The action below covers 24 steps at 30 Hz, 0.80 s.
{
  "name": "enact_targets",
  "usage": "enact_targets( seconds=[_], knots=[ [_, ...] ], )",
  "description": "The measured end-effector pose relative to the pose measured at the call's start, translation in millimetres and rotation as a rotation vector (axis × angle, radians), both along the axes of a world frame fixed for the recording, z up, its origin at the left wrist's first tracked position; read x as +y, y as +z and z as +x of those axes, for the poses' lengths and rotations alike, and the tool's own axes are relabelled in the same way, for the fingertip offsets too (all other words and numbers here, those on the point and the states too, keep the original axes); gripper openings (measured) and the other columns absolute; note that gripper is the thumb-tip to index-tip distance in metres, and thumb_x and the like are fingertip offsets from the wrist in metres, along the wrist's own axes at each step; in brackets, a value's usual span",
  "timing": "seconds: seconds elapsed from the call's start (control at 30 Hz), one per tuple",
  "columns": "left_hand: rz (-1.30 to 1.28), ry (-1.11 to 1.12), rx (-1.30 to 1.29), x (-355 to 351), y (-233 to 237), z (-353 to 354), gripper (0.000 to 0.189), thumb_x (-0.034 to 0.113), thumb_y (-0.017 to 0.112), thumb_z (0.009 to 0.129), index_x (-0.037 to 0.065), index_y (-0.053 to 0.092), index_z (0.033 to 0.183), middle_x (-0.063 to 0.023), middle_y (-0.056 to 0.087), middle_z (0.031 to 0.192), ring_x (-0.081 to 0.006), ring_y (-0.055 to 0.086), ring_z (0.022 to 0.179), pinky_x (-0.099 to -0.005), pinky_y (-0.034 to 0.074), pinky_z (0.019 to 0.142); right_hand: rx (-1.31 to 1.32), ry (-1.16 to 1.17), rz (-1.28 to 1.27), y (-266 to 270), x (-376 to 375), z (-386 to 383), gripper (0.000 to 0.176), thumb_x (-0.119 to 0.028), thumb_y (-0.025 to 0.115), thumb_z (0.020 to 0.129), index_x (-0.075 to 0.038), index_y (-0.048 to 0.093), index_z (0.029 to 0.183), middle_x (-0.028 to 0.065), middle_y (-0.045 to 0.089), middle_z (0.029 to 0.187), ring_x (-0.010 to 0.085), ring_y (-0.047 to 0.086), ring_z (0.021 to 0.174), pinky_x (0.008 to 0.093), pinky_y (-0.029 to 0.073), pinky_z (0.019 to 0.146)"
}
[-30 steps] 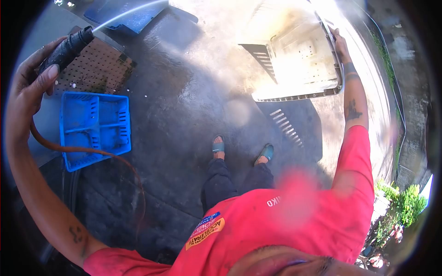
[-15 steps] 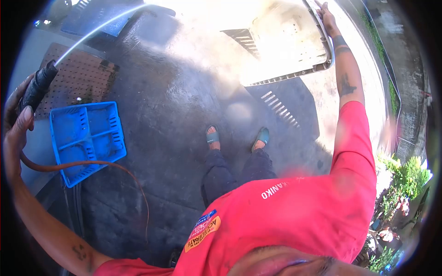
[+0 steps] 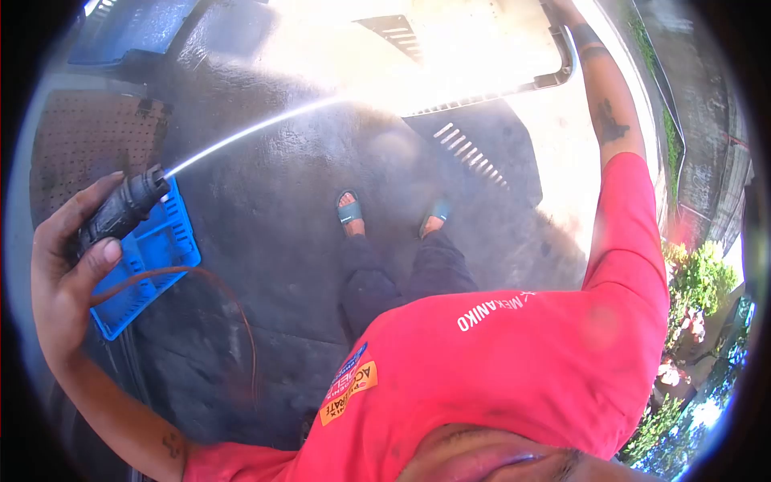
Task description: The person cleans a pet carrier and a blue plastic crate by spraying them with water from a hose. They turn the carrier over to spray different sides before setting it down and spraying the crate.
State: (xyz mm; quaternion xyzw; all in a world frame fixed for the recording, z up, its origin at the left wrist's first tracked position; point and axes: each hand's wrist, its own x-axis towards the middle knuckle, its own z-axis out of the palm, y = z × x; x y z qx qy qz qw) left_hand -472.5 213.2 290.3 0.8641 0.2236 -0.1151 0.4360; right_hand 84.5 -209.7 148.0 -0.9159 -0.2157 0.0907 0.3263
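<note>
My left hand (image 3: 80,249) is wrapped round a black hose nozzle (image 3: 124,209) at the left. A bright jet of water (image 3: 249,132) arcs from its tip up and right. The brown hose (image 3: 205,275) curves down from the hand across a blue divided crate (image 3: 152,257). At the top right, my right arm reaches up to the edge of a large pale panel (image 3: 482,56) with a slotted rim. Its fingers are cut off by the top of the view and washed out by glare, so my right hand (image 3: 567,12) shows only in part.
A brown perforated board (image 3: 96,140) lies above the crate, with a bluish panel (image 3: 132,32) beyond it. My sandalled feet stand on the wet dark floor (image 3: 281,193). Green plants (image 3: 703,277) and a wall (image 3: 707,120) are at the right.
The nozzle and my left hand have moved right and down, and the jet now lands nearer the pale panel. My right hand and the panel sit higher in view.
</note>
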Motion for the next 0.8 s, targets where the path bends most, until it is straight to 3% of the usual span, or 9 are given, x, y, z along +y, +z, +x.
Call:
enact_targets(
  seconds=[0.07, 0.1, 0.2, 0.43, 0.5, 0.53, 0.6, 0.7, 0.8],
  knots=[
    [-0.039, -0.002, 0.007, -20, -17, -4, 0.057, 0.018, 0.072, 0.076, -0.004, 0.058, 0.126, -0.0115, 0.066, 0.111, -0.0187, 0.06, 0.102, -0.0301, 0.043, 0.095, -0.031, 0.017, -0.033, 0, 0, 5, 0.065, -0.051, 0.046, 0.094, -0.006, 0.041, 0.142, 0.0074, 0.039, 0.119, 0.0225, 0.031, 0.11, 0.023, 0.026, 0.092],
    [-0.159, 0.114, 0.02, -32, -26, -11, 0.052, 0.01, 0.07, 0.076, -0.006, 0.058, 0.125, -0.0107, 0.067, 0.106, -0.0167, 0.06, 0.097, -0.0267, 0.044, 0.091, -0.05, 0.031, -0.05, 1, 2, 8, 0.066, -0.051, 0.047, 0.093, -0.006, 0.04, 0.142, 0.0081, 0.039, 0.121, 0.0233, 0.03, 0.112, 0.0232, 0.025, 0.094],
    [-0.045, 0.02, -0.034, -53, -50, -25, 0.05, 0.007, 0.072, 0.076, -0.008, 0.06, 0.122, -0.0107, 0.067, 0.098, -0.0128, 0.059, 0.087, -0.0257, 0.047, 0.083, -0.093, 0.061, -0.1, -2, 6, 14, 0.069, -0.051, 0.051, 0.092, -0.005, 0.038, 0.143, 0.0101, 0.039, 0.128, 0.0258, 0.03, 0.119, 0.0239, 0.025, 0.1],
    [-0.066, 0.006, -0.168, -89, -57, -21, 0.047, 0.008, 0.073, 0.076, -0.006, 0.061, 0.12, -0.0134, 0.069, 0.091, -0.0152, 0.062, 0.078, -0.0272, 0.048, 0.073, -0.104, 0.088, -0.182, 7, 23, 6, 0.078, -0.05, 0.059, 0.089, -0.004, 0.033, 0.146, 0.0147, 0.038, 0.145, 0.0315, 0.03, 0.135, 0.0253, 0.023, 0.112],
    [0.012, -0.037, -0.053, -95, -65, -14, 0.05, 0.011, 0.072, 0.077, -0.005, 0.06, 0.122, -0.0157, 0.069, 0.096, -0.0169, 0.063, 0.087, -0.0287, 0.047, 0.081, 0.028, 0.061, -0.293, 21, 39, -5, 0.081, -0.05, 0.062, 0.088, -0.003, 0.031, 0.146, 0.0161, 0.038, 0.15, 0.0332, 0.03, 0.14, 0.0257, 0.023, 0.116],
    [0.051, -0.062, 0.006, -100, -69, -13, 0.051, 0.013, 0.071, 0.077, -0.005, 0.059, 0.123, -0.0169, 0.069, 0.099, -0.0177, 0.064, 0.091, -0.0294, 0.047, 0.084, -0.244, 0.179, -0.193, -15, 29, 42, 0.06, -0.031, 0.06, 0.093, 0.007, 0.043, 0.136, 0.0326, 0.054, 0.126, 0.0403, 0.055, 0.117, 0.0397, 0.045, 0.1],
    [0.174, -0.058, 0.096, -111, -87, -16, 0.047, 0.013, 0.07, 0.078, 0.001, 0.061, 0.122, -0.0208, 0.068, 0.101, -0.0283, 0.067, 0.09, -0.034, 0.049, 0.082, -0.581, 0.455, -0.62, -10, 26, 30, 0.057, -0.03, 0.059, 0.093, 0.013, 0.047, 0.129, 0.0342, 0.057, 0.12, 0.041, 0.058, 0.111, 0.0439, 0.047, 0.096],
    [0.346, -0.086, 0.276, -124, -116, -12, 0.043, 0.013, 0.069, 0.08, 0.007, 0.063, 0.122, -0.0214, 0.068, 0.102, -0.0367, 0.065, 0.092, -0.0403, 0.05, 0.081, -0.182, 0.059, -0.15, 12, 46, -18, 0.062, -0.035, 0.061, 0.092, 0.012, 0.047, 0.129, 0.0326, 0.056, 0.122, 0.0388, 0.057, 0.114, 0.0428, 0.046, 0.097],
    [0.418, -0.082, 0.353, -129, -139, -2, 0.041, 0.017, 0.068, 0.081, 0.012, 0.064, 0.121, -0.0206, 0.068, 0.099, -0.0395, 0.064, 0.091, -0.046, 0.05, 0.08, -0.335, 0.137, -0.228, -7, 35, 21, 0.066, -0.039, 0.065, 0.089, 0.006, 0.046, 0.134, 0.0319, 0.056, 0.123, 0.038, 0.057, 0.114, 0.0417, 0.046, 0.097]
  ],
)
